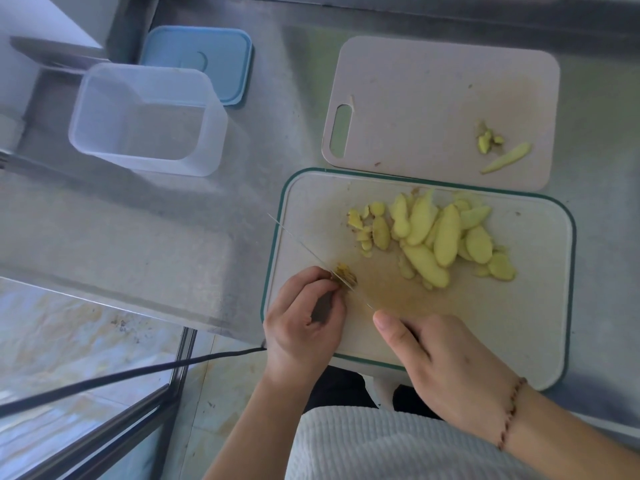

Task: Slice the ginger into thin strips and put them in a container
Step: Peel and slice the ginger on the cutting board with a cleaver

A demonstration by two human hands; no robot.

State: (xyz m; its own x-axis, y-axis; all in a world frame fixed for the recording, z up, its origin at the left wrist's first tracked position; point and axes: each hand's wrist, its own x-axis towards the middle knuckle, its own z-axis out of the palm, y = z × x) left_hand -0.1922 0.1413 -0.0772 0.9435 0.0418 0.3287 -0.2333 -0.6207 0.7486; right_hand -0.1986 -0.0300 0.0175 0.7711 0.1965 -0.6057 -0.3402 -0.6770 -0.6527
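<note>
A pile of pale yellow ginger slices [440, 233] lies on the near cutting board with the green rim [519, 323]. My right hand [446, 362] grips the handle of a knife [311, 254], whose thin blade runs up and left over the board's left edge. My left hand [304, 320], fingers curled, holds down a small piece of ginger [344, 274] right against the blade. An empty clear plastic container [145, 119] stands on the steel counter at the upper left.
A blue lid [207, 57] lies behind the container. A second, pinkish cutting board [433, 98] at the back holds a few ginger scraps [498, 150]. The counter's front edge runs diagonally at the left, and a black cable [138, 372] hangs below it.
</note>
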